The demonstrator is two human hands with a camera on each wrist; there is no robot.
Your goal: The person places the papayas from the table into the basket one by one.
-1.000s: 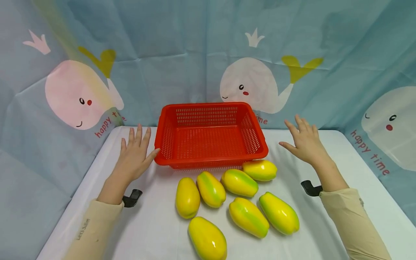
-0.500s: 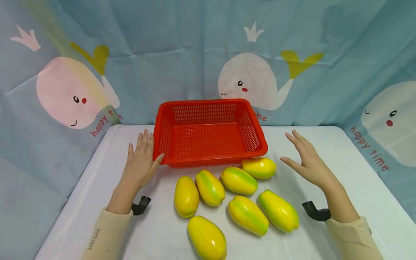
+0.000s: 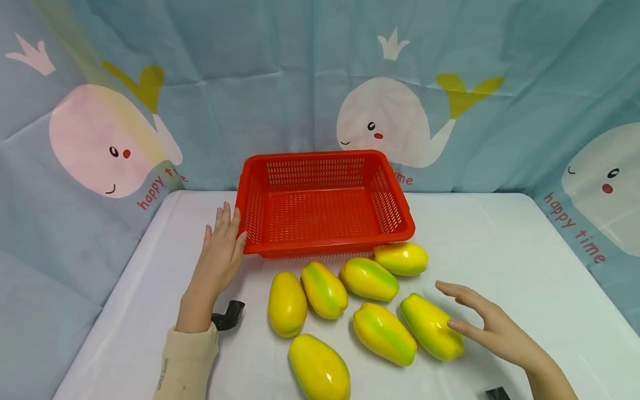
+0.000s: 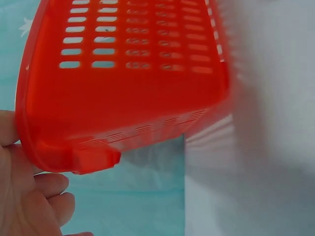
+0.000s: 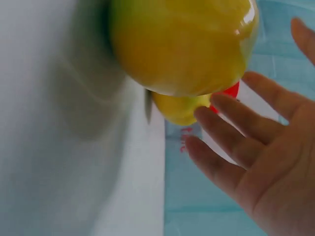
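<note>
My left hand point(image 3: 218, 254) touches the left front corner of a red plastic basket point(image 3: 325, 244), its fingers extended along the side and the thumb at the rim. The left wrist view shows that hand point(image 4: 29, 196) by the rim of the slotted basket wall point(image 4: 123, 88). With fingers spread and slightly bent, my right hand point(image 3: 500, 330) hovers beside the rightmost yellow-green papaya point(image 3: 431, 328), its thumb overlapping the fruit in the head view. In the right wrist view, the palm and fingers point(image 5: 266, 142) face a papaya point(image 5: 182, 49), holding nothing.
Several other glossy papayas lie before the basket, including one papaya point(image 3: 385, 333) left of the rightmost fruit and another papaya point(image 3: 401, 259) against the basket's front. A blue curtain point(image 3: 250, 111) with whale prints stands behind the white table point(image 3: 240, 361).
My left hand has moved right to the basket's corner. My right hand has come down and toward me, from beyond the fruit to beside the rightmost papaya.
</note>
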